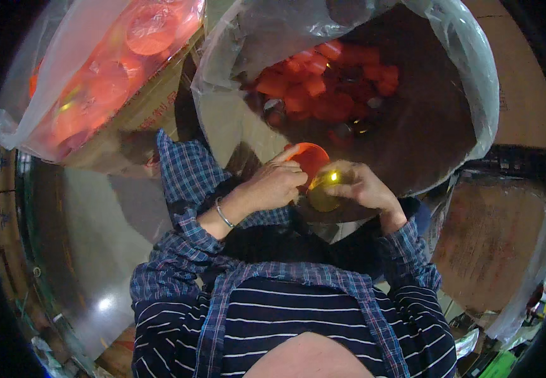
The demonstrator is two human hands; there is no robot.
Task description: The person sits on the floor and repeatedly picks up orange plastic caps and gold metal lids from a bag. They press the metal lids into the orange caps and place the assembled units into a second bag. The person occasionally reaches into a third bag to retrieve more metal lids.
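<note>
My left hand (275, 183) is closed round an orange-red cup-like piece (311, 157), its round opening facing up. Close beside it, my right hand (364, 187) pinches a shiny gold disc or lid (323, 194), tilted and touching or nearly touching the orange piece. Both hands are over my lap, at the near rim of a large round bin lined with clear plastic (484, 82). Deep inside the bin lies a heap of orange-red pieces (311, 82), with some gold and silvery glints among them.
At the upper left, a clear plastic bag (40, 120) of orange-red cups (106, 85) rests on a cardboard box (150, 116). Another cardboard box (493, 246) stands at the right. Grey floor (96, 252) shows at the left, and a green object (506, 365) lies at lower right.
</note>
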